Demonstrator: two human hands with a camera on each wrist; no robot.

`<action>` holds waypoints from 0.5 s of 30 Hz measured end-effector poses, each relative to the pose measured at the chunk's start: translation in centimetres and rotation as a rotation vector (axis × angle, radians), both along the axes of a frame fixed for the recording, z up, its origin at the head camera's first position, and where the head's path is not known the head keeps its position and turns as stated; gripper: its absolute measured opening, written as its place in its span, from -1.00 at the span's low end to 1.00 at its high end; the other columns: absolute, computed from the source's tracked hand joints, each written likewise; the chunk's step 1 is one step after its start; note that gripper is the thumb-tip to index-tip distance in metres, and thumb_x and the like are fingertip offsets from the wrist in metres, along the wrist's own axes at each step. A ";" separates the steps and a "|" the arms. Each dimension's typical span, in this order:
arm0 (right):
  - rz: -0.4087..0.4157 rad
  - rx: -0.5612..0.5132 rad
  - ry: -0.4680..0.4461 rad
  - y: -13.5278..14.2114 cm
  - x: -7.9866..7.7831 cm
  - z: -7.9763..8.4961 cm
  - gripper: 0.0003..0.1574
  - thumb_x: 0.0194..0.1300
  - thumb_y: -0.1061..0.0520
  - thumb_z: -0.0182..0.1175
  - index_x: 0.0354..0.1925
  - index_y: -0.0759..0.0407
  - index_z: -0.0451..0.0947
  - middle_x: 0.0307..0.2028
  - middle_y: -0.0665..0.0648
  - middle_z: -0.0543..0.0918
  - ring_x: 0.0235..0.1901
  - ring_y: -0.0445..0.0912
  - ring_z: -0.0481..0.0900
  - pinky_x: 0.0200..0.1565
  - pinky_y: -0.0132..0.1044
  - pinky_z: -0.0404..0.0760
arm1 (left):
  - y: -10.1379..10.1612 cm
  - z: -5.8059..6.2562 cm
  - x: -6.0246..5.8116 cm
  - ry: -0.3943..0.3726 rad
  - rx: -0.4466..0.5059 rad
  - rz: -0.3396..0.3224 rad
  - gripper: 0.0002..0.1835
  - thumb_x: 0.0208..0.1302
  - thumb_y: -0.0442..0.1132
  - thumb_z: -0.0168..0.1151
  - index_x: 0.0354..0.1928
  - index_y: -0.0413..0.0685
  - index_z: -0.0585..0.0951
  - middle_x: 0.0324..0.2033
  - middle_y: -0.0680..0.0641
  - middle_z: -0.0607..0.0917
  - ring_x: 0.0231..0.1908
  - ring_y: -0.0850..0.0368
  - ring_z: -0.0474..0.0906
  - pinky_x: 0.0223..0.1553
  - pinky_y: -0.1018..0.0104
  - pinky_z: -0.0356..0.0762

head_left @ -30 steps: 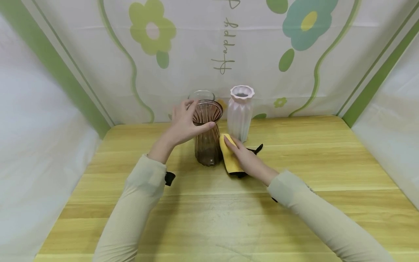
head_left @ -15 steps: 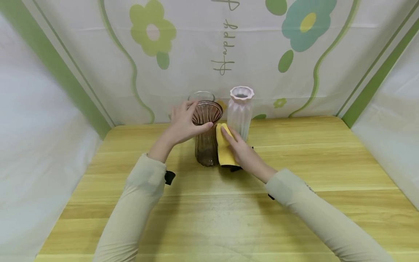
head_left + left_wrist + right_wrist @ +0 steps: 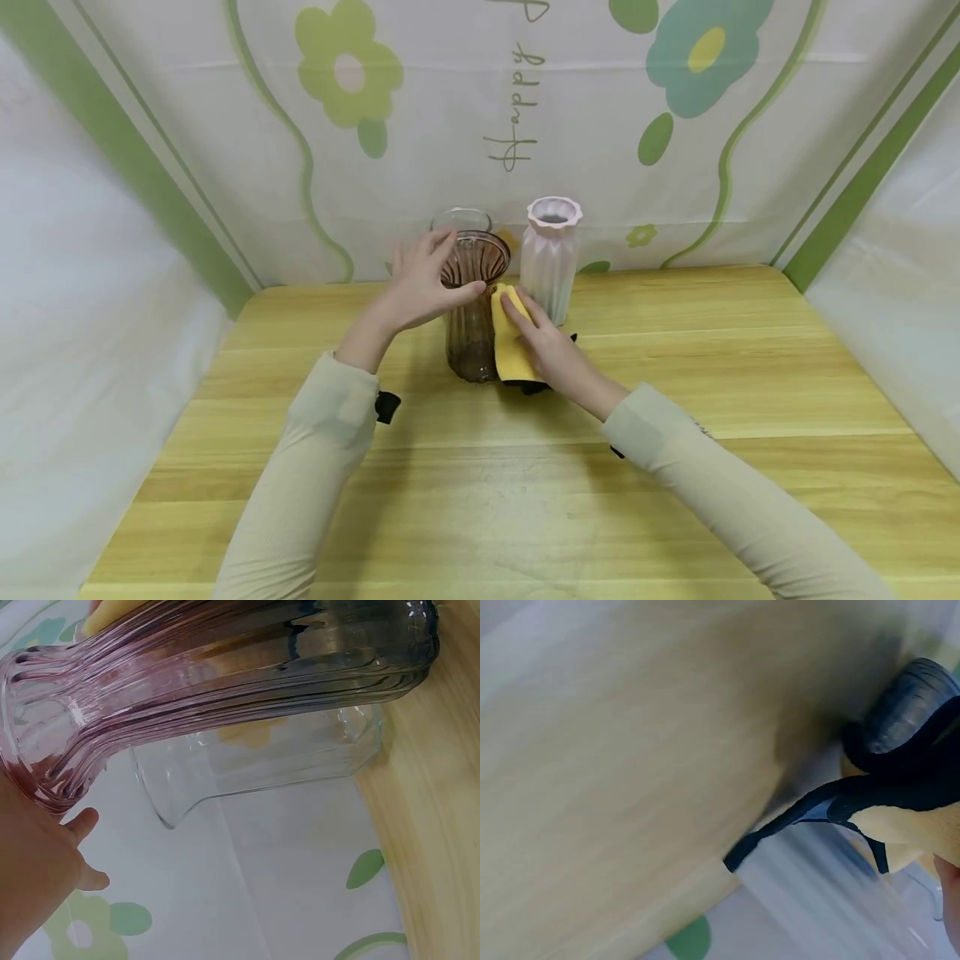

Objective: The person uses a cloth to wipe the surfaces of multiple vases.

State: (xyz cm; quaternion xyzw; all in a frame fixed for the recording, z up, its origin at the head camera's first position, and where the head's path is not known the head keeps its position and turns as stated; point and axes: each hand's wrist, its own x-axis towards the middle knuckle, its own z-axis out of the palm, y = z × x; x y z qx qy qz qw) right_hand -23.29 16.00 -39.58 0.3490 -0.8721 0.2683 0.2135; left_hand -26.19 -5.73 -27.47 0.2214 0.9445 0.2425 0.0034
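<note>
Left hand [image 3: 420, 287] curled at its rim, a tall, brown, ribbed glass vase [image 3: 469, 335] is held upright on the wooden table [image 3: 480, 508]; a black-edged yellow cloth [image 3: 510, 357] is gripped by the right hand [image 3: 552, 350] against its side.

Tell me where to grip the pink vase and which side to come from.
Take the pink vase by its neck, likely from the right: it stands upright and narrows beneath a flared, wavy rim. The brown glass vase is on its left, and the right hand with the cloth crowds its front.
</note>
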 end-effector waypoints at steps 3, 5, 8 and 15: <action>0.000 0.065 -0.052 0.7 0.2 -0.6 -0.04 0.36 0.39 0.00 0.52 -0.10 -0.16 0.39 0.44 0.15 -0.68 -0.07 0.39 -0.59 -0.41 0.41 | 0.1 -0.2 0.0 0.002 0.006 0.013 0.02 0.17 0.27 0.11 0.50 -0.12 -0.04 0.49 -0.14 -0.01 0.50 -0.15 -0.19 0.41 -0.26 -0.58; -0.006 0.108 -0.106 1.1 0.3 -1.0 -0.10 0.37 0.38 -0.02 0.51 -0.07 -0.11 0.40 0.42 0.14 -0.69 -0.08 0.38 -0.58 -0.41 0.39 | 0.2 -0.3 -0.1 0.009 0.007 0.020 0.03 0.16 0.29 0.13 0.50 -0.09 -0.04 0.49 -0.14 0.00 0.50 -0.13 -0.17 0.41 -0.26 -0.57; -0.009 0.160 -0.221 1.7 0.6 -1.3 -0.10 0.37 0.42 -0.05 0.51 -0.07 -0.09 0.44 0.36 0.08 -0.55 0.03 0.53 -0.46 -0.32 0.47 | 0.3 -0.3 -0.1 0.029 0.002 0.039 0.05 0.14 0.30 0.15 0.51 -0.05 -0.04 0.48 -0.18 -0.01 0.50 -0.12 -0.17 0.42 -0.26 -0.55; 0.008 0.153 -0.334 2.3 0.7 -1.6 -0.17 0.42 0.36 -0.09 0.51 -0.11 -0.07 0.48 0.28 0.02 0.03 0.30 0.54 -0.09 -0.04 0.61 | 0.5 -0.7 -0.1 0.068 0.001 0.091 0.03 0.11 0.35 0.16 0.50 0.01 0.04 0.42 -0.24 0.08 0.45 -0.13 -0.06 0.43 -0.25 -0.49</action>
